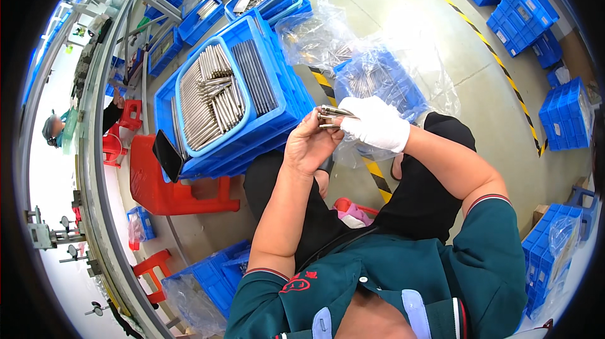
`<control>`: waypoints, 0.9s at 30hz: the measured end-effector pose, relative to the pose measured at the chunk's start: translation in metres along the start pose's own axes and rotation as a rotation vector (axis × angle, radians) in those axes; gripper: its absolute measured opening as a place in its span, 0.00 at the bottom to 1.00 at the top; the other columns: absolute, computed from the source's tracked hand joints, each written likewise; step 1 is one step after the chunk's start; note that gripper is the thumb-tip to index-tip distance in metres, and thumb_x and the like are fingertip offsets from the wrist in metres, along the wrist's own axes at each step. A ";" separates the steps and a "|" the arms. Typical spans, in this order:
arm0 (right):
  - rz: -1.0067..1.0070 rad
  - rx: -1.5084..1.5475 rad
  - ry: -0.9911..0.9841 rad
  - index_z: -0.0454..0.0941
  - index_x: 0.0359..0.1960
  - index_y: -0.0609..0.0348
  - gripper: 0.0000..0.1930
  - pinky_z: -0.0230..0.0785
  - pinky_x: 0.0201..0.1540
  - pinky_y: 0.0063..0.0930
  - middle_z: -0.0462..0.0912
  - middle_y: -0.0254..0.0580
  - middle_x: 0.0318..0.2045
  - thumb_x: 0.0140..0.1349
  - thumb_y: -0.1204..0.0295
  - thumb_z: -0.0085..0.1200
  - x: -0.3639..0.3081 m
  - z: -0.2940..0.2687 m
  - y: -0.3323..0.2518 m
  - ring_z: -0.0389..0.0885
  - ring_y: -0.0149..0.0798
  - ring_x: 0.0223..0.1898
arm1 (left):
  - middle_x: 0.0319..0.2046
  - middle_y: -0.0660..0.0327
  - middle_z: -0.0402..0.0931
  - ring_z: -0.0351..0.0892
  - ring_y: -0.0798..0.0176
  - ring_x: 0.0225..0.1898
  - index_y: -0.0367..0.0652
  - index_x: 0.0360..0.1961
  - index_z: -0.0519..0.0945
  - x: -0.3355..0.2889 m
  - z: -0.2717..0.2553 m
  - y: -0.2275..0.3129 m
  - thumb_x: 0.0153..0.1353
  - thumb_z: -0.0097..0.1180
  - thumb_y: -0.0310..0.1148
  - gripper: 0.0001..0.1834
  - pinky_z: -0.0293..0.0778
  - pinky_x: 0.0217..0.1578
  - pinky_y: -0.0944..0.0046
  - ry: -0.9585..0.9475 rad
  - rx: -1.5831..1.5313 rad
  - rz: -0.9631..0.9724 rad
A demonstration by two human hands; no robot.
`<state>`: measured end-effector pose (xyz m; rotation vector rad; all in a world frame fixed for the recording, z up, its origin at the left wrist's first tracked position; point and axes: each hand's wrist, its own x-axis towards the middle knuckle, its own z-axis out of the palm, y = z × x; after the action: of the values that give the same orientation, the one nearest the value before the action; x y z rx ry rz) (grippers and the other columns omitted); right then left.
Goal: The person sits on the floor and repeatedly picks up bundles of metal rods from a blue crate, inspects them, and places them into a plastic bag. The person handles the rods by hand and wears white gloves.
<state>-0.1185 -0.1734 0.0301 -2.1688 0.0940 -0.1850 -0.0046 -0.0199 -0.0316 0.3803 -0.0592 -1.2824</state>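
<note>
My bare left hand point(311, 142) is closed, fingertips pinching a few short shiny metal pins point(332, 116) in front of my lap. My right hand point(379, 126) wears a white glove and closes on the other side of the same pins. Just left of my hands, a light-blue tray point(251, 115) filled with rows of silver metal pins point(211, 103) rests on a stack of blue crates point(283, 115). Darker, longer rods point(253, 74) lie side by side next to it. Beyond my right hand, more pins point(368, 80) lie in a plastic-lined blue crate point(406, 90).
A red stool point(167, 181) stands by the crate stack. Clear plastic bags point(315, 33) spread over the floor. Yellow-black tape point(469, 21) marks the floor. More blue crates point(564, 115) line the right side. At far left, another person point(57, 128) is beyond a metal frame point(94, 169).
</note>
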 end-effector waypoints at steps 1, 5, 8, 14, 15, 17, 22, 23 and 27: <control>-0.005 -0.001 0.010 0.72 0.33 0.58 0.11 0.68 0.33 0.40 0.76 0.53 0.25 0.59 0.63 0.49 0.000 0.001 0.000 0.77 0.55 0.30 | 0.36 0.56 0.80 0.73 0.64 0.35 0.41 0.40 0.80 0.001 0.000 -0.001 0.61 0.55 0.38 0.12 0.66 0.45 0.62 -0.003 -0.010 0.001; 0.000 0.015 0.025 0.72 0.32 0.58 0.11 0.67 0.33 0.40 0.76 0.53 0.25 0.59 0.63 0.49 -0.003 0.004 -0.003 0.77 0.54 0.30 | 0.37 0.51 0.81 0.77 0.59 0.38 0.46 0.40 0.79 0.002 -0.007 -0.001 0.64 0.51 0.36 0.09 0.68 0.43 0.58 -0.106 -0.093 -0.023; 0.034 0.091 0.021 0.72 0.31 0.59 0.11 0.67 0.32 0.40 0.75 0.53 0.25 0.59 0.63 0.49 -0.003 0.006 0.002 0.76 0.54 0.29 | 0.37 0.59 0.80 0.72 0.65 0.37 0.43 0.40 0.81 0.004 -0.006 -0.003 0.61 0.54 0.40 0.13 0.63 0.41 0.63 -0.144 -0.033 -0.037; 0.107 0.154 -0.003 0.73 0.29 0.62 0.14 0.66 0.31 0.37 0.74 0.51 0.23 0.59 0.62 0.51 -0.002 0.001 -0.009 0.75 0.49 0.26 | 0.40 0.60 0.79 0.72 0.64 0.39 0.48 0.43 0.80 -0.003 0.005 -0.003 0.62 0.53 0.41 0.13 0.61 0.36 0.61 -0.068 0.080 0.010; 0.103 0.175 -0.003 0.73 0.29 0.63 0.14 0.65 0.31 0.36 0.73 0.51 0.22 0.59 0.62 0.51 -0.002 0.000 -0.009 0.75 0.47 0.25 | 0.39 0.60 0.79 0.72 0.64 0.39 0.49 0.44 0.80 -0.002 0.004 -0.002 0.62 0.53 0.40 0.13 0.61 0.36 0.61 -0.096 0.075 -0.006; 0.103 0.221 0.011 0.74 0.30 0.62 0.13 0.64 0.28 0.33 0.74 0.46 0.20 0.59 0.62 0.52 -0.001 0.003 0.000 0.72 0.42 0.22 | 0.39 0.60 0.79 0.72 0.63 0.40 0.50 0.45 0.79 0.000 0.004 0.000 0.62 0.54 0.40 0.13 0.62 0.36 0.61 -0.151 0.068 -0.037; 0.106 0.159 -0.008 0.74 0.30 0.62 0.13 0.67 0.32 0.36 0.76 0.52 0.24 0.59 0.62 0.51 0.000 0.001 -0.001 0.77 0.49 0.28 | 0.38 0.59 0.79 0.72 0.62 0.39 0.49 0.42 0.79 0.000 0.000 0.000 0.61 0.54 0.39 0.11 0.62 0.35 0.60 -0.065 0.084 -0.017; 0.101 0.111 -0.021 0.74 0.31 0.62 0.13 0.67 0.32 0.36 0.76 0.53 0.25 0.59 0.62 0.51 0.000 0.000 -0.001 0.77 0.50 0.29 | 0.38 0.59 0.79 0.72 0.62 0.39 0.48 0.41 0.79 0.000 -0.001 0.000 0.61 0.54 0.39 0.10 0.62 0.35 0.60 -0.064 0.098 -0.010; 0.060 -0.083 -0.026 0.74 0.31 0.61 0.13 0.68 0.33 0.38 0.77 0.54 0.26 0.59 0.63 0.51 0.000 0.000 -0.003 0.78 0.53 0.31 | 0.36 0.58 0.78 0.72 0.63 0.35 0.47 0.39 0.78 -0.001 -0.006 0.000 0.62 0.53 0.38 0.09 0.62 0.35 0.61 -0.043 0.054 -0.031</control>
<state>-0.1184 -0.1712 0.0328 -2.2475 0.1540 -0.1205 -0.0031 -0.0175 -0.0366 0.4006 -0.1250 -1.3219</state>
